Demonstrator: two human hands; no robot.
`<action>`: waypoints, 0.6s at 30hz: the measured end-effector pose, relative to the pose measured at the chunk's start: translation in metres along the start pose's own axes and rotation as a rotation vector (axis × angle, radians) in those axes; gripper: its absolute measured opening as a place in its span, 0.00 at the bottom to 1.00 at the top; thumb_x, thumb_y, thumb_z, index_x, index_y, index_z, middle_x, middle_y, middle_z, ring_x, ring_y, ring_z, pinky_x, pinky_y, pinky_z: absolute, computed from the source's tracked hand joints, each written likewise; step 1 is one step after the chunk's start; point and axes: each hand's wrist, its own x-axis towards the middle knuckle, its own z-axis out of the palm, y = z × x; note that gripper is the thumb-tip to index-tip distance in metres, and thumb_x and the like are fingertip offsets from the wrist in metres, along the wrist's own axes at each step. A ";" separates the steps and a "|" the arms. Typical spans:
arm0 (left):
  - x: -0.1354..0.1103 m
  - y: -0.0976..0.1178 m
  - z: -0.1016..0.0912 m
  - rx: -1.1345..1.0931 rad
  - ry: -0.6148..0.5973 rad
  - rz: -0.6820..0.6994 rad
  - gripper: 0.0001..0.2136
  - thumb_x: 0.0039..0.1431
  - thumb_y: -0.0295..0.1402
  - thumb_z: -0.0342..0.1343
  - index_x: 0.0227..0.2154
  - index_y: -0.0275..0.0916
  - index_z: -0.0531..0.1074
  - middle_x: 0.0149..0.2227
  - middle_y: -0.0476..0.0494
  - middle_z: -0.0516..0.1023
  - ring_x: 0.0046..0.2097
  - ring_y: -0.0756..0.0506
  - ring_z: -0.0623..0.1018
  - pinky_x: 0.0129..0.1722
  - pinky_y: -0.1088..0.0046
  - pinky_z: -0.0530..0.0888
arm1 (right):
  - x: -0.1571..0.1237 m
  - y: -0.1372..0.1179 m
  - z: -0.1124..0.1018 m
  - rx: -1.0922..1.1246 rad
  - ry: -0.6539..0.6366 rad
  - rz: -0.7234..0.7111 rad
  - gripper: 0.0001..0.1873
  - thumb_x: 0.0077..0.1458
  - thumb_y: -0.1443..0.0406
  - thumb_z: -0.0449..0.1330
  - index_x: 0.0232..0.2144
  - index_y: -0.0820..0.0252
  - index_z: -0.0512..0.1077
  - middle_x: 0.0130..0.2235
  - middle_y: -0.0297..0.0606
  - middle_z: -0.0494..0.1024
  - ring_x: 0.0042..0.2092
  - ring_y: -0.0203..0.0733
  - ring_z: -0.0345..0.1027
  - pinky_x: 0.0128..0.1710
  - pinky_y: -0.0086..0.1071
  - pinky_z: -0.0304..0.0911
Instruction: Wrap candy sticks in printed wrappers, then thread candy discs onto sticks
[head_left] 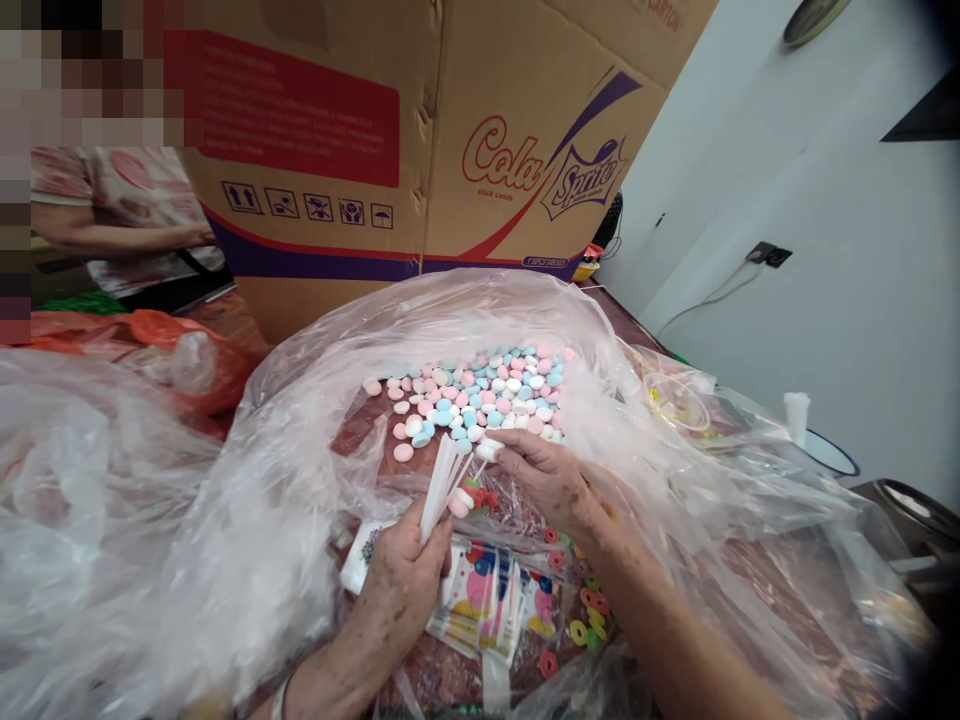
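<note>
Two bare hands at work over a reddish tabletop (615, 310) lined with crumpled clear plastic sheeting (262, 520); listed from the wrists outward.

1. Stack of printed packets with pink and blue pictures (487, 600), lying flat beneath the forearms. Just beside it are loose ring-shaped gummy sweets in red, yellow and green (589, 612).
2. Left hand (405, 575): closed around a bundle of thin white sticks (442, 478), tips fanned upward.
3. Right hand (544, 475): thumb and fingers pinched on one small white disc sweet (487, 450), held right at the stick tips.
4. Handling note, by my judgement: the disc meets a stick most cleanly if one tip stands clear of the fan, the disc is pinched by its rim, and the push runs straight along the stick. The left grip should be firm but not crushing.
5. Heap of pastel disc sweets, pink, blue and white (480, 395), on the sheeting just beyond the fingers.
6. Orange plastic bag (172, 340), off to the left.
7. White bowl with a blue rim (829, 455), at the right edge.
8. Large brown cardboard carton printed "Cola Sprite" (450, 150), standing behind the heap.
9. Another person in a patterned top (112, 200), far left, behind the carton.
10. White wall with a socket (769, 253).
</note>
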 end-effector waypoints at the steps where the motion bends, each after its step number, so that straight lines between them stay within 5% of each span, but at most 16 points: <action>1: 0.000 0.000 0.000 0.001 0.002 0.002 0.11 0.58 0.42 0.47 0.24 0.43 0.62 0.19 0.54 0.66 0.22 0.47 0.66 0.25 0.71 0.62 | -0.001 0.002 0.002 -0.002 0.012 -0.007 0.16 0.56 0.61 0.58 0.44 0.53 0.80 0.42 0.34 0.84 0.40 0.42 0.78 0.43 0.36 0.73; 7: 0.001 -0.003 0.001 0.013 0.026 0.050 0.11 0.58 0.42 0.47 0.24 0.43 0.63 0.18 0.54 0.66 0.21 0.47 0.66 0.24 0.71 0.62 | -0.010 0.007 0.012 -0.083 0.032 -0.098 0.18 0.62 0.60 0.54 0.49 0.56 0.78 0.38 0.37 0.84 0.36 0.42 0.79 0.40 0.34 0.75; 13: 0.002 -0.006 -0.001 0.024 0.037 0.069 0.13 0.60 0.43 0.48 0.22 0.44 0.62 0.19 0.54 0.65 0.23 0.47 0.66 0.25 0.71 0.62 | -0.019 0.003 0.022 -0.267 0.108 -0.429 0.18 0.65 0.65 0.51 0.51 0.59 0.76 0.41 0.43 0.83 0.39 0.43 0.79 0.41 0.33 0.75; 18: 0.001 -0.007 -0.002 0.034 0.070 0.062 0.14 0.60 0.44 0.49 0.22 0.44 0.63 0.19 0.54 0.66 0.23 0.46 0.66 0.25 0.72 0.62 | -0.034 -0.004 0.039 -0.306 0.003 -0.468 0.21 0.67 0.65 0.46 0.54 0.65 0.73 0.40 0.47 0.82 0.37 0.45 0.78 0.39 0.35 0.75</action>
